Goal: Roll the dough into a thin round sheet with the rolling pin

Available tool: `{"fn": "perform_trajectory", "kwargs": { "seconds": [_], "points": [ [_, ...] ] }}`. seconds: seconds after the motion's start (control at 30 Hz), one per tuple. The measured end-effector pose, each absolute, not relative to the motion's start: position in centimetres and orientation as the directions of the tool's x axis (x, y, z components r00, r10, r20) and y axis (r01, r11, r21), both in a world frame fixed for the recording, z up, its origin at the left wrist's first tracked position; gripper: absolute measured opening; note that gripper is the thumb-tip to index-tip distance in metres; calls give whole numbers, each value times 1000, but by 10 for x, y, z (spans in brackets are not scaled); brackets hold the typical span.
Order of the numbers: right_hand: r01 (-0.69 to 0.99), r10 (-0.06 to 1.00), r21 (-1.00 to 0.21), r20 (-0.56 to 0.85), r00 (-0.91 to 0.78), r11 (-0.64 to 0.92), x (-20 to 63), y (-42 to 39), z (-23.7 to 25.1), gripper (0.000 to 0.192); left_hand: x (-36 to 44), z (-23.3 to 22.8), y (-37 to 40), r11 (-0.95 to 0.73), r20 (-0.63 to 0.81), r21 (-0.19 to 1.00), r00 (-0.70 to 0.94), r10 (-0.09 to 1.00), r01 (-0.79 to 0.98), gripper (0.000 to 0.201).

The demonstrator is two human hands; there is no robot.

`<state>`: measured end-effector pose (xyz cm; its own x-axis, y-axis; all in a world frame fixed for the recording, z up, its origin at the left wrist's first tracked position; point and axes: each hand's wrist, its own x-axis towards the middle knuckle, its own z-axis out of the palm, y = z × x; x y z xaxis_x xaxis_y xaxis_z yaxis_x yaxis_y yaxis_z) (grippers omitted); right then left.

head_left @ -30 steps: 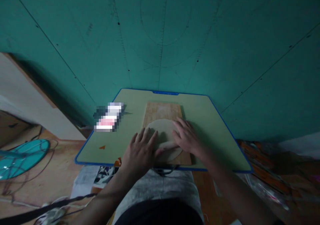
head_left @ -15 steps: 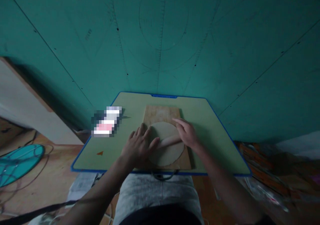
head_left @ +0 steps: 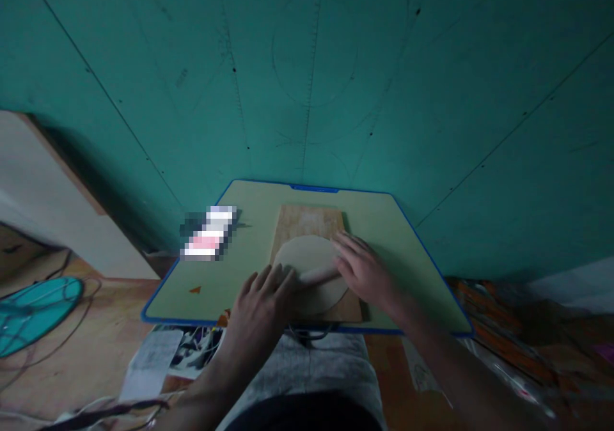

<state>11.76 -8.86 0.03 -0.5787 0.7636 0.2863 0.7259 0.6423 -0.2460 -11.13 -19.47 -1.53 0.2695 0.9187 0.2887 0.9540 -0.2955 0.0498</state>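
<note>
A round flat disc of pale dough [head_left: 307, 258] lies on a wooden board [head_left: 307, 220]. A thin wooden rolling pin [head_left: 319, 275] lies across the dough. My left hand [head_left: 261, 306] presses flat on the pin's left end, fingers spread. My right hand [head_left: 364, 271] rests flat on its right end. The pin's ends are hidden under my palms.
The board sits on a low green table with a blue rim [head_left: 417, 239], pushed against a teal wall. A small blurred pack [head_left: 208, 234] lies at the table's left. A teal fan [head_left: 29, 316], cables and papers [head_left: 167, 354] lie on the floor.
The rolling pin and both hands have moved back toward me over the dough, after going away from me half a second ago.
</note>
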Motion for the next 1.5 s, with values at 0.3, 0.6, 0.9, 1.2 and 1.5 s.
{"fn": "perform_trajectory", "kwargs": {
  "seconds": [0.3,0.6,0.9,1.2,1.5],
  "points": [
    [720,741,-179,190,-643,671,74,-109,-12,57,-90,-26,-202,-177,326,123,129,936,976,68],
    [756,769,-196,-10,-639,625,13,-14,3,53,-144,-18,-110,-90,249,131,55,967,987,64],
    [734,726,-82,253,-639,675,64,-94,-14,52,-108,-22,-172,-186,356,-35,186,916,982,61],
    [720,699,-70,321,-639,690,106,-162,-25,53,-88,-34,-224,-288,463,-84,293,837,954,73],
    [700,710,-120,133,-692,704,71,-61,-13,57,-115,-18,-125,-216,229,28,204,952,976,84]
  ]
}}
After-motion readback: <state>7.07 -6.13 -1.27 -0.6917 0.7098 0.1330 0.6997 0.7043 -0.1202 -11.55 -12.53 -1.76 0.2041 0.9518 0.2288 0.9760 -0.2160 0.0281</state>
